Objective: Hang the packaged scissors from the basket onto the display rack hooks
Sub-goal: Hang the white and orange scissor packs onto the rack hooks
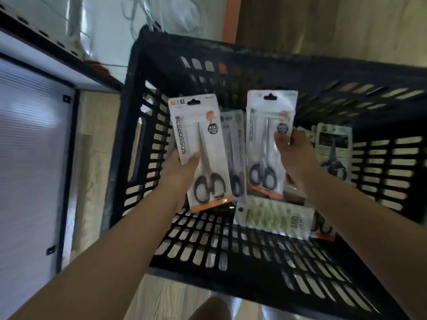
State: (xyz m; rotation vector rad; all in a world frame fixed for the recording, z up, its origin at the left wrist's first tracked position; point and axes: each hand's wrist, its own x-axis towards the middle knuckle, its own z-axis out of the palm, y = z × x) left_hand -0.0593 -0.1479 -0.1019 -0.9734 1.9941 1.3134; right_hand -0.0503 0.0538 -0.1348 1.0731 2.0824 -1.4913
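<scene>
Both bare forearms reach forward over the basket (231,54). The left hand (178,167) and right hand (293,153) each pinch a package, thumbs in front.

Dim, motion-blurred, wide-angle edge distortion

Over a black basket (231,262) holding more packs, the left hand (182,168) grips one scissors pack (199,153) and the right hand (294,155) pinches another pack (263,144), both upright.
</scene>
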